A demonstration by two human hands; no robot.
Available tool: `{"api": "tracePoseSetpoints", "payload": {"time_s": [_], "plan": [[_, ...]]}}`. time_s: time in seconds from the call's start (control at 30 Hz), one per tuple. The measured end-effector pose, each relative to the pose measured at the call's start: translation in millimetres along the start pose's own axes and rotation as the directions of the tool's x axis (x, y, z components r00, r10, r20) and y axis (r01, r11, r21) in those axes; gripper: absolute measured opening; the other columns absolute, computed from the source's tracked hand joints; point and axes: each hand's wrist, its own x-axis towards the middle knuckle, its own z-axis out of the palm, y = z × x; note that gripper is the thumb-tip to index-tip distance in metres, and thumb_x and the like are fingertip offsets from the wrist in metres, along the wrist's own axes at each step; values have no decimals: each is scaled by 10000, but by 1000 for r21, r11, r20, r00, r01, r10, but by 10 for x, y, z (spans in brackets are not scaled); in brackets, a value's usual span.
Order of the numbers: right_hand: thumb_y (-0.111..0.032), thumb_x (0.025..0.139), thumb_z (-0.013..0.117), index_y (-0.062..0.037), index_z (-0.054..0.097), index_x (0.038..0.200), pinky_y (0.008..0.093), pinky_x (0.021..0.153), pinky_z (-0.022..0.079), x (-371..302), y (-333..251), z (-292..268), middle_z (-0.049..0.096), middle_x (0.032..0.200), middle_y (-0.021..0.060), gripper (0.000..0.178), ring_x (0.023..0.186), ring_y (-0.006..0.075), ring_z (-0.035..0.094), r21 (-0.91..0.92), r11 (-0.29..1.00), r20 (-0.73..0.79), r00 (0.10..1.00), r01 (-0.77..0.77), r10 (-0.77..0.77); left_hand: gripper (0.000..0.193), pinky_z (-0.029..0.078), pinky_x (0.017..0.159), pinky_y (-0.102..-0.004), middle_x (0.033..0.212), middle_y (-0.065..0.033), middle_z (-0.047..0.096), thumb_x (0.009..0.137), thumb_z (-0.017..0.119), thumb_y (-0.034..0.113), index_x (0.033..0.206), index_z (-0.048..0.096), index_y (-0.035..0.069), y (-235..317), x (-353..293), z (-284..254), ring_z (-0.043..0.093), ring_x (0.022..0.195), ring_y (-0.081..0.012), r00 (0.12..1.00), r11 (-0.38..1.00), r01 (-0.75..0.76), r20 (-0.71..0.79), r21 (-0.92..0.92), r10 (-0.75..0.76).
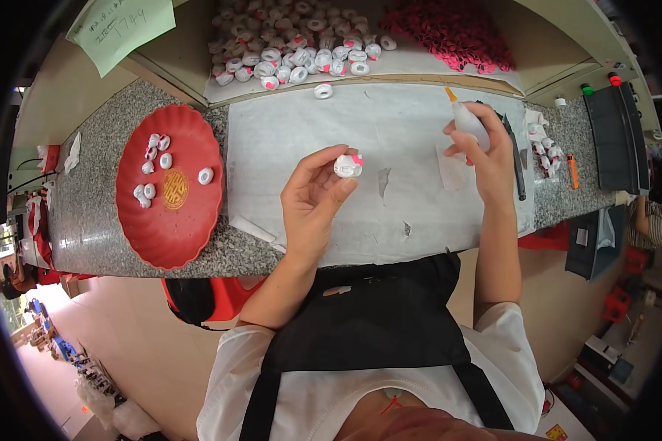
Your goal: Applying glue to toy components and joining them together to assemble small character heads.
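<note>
Between the thumb and fingers of my left hand (pixel 312 198) is a small white figurine head (pixel 348 166) with a pink bow-like piece on its upper edge. It is held above the paper-covered worktop (pixel 272 132). My right hand (pixel 485 151) grips a translucent squeeze bottle (pixel 469 125) with its yellow nozzle tip pointing up and to the left. A gap of paper lies between the two hands. One loose white piece (pixel 323 91) rests on the paper near the shelf edge. Below my right hand is a small pale paper scrap (pixel 452 169).
At the left stands a scalloped red tray (pixel 129 213) with several white pieces. The back shelf holds heaps of white pieces (pixel 287 55) and pink parts (pixel 456 33). To the right lie a black pen-like tool (pixel 520 176), an orange lighter (pixel 573 170), more white pieces (pixel 548 156) and a dark bin (pixel 612 140).
</note>
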Motion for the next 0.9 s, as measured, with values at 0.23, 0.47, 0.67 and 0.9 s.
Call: {"api": "tracePoseSetpoints", "payload": {"time_s": [0.23,0.47,0.67,0.9], "plan": [[-111,687,561,-28,501,893,336,560,448,1167,349,-117,545,771,142,230,628,265,536,-835,499,49,933,234,-356,341,379,759,-231,981,-100,508,704,552,-26,1028,450,-1,179,-51,60,482,879,-130,1000,999,29,5,30,-29],[-174,651,585,-19,522,817,411,603,420,1224,501,-11,543,752,185,236,724,357,507,-927,258,181,929,270,-322,340,378,762,-226,966,-83,514,702,546,-35,1027,454,-2,202,-173,19,484,889,-123,996,996,89,8,15,-89],[-79,705,544,-14,546,837,241,461,381,529,79,195,513,687,58,147,529,123,468,-491,869,18,998,57,-56,333,387,780,-239,973,-74,508,710,540,-46,1030,458,-4,143,-117,-60,485,896,-127,995,995,93,33,-49,-91],[-18,699,537,5,523,838,187,457,360,-326,-46,537,515,681,50,141,533,65,443,77,948,225,932,-309,285,327,372,815,-281,1020,-98,490,706,550,-34,1019,463,-4,92,-45,-32,470,957,-161,990,997,81,114,6,-81]]}}
